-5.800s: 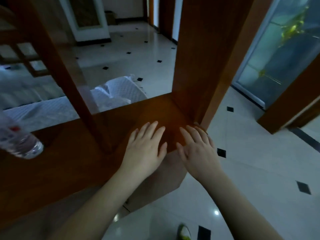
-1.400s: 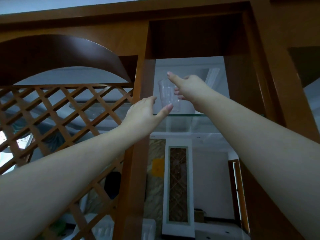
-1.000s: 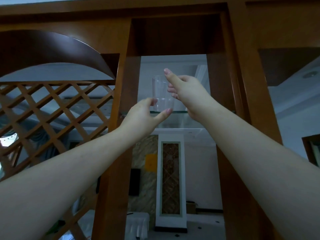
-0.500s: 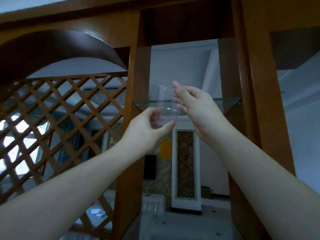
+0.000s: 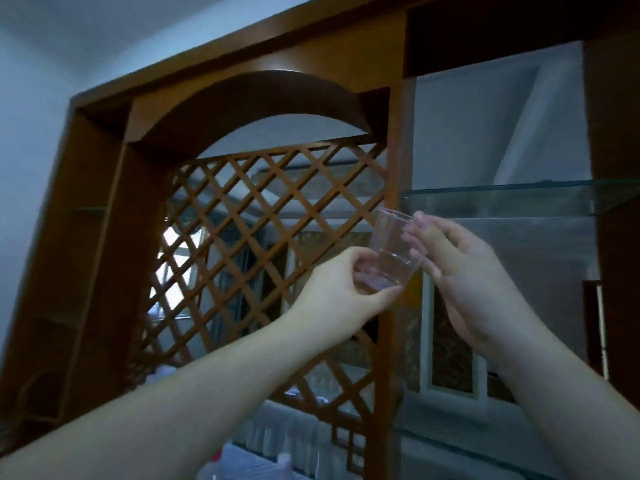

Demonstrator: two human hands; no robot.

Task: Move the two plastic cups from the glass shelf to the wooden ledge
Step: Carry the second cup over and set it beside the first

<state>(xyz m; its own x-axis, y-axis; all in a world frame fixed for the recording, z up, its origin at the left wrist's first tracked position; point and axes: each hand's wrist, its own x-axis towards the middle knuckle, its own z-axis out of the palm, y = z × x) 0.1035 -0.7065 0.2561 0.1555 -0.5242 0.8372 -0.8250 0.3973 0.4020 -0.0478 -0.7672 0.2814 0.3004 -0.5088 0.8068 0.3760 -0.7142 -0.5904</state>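
Resting between both hands [image 5: 337,292]: cups [image 5: 393,252]

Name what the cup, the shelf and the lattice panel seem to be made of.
Cup: clear thin plastic, it seems; fingers show through it.
Shelf: glass, see-through with a greenish edge.
Lattice panel: wood, it seems, brown crossed slats with a slight sheen.

wooden lattice screen [image 5: 263,237], arched frame [image 5: 249,95], pale wall [image 5: 20,109], dim light
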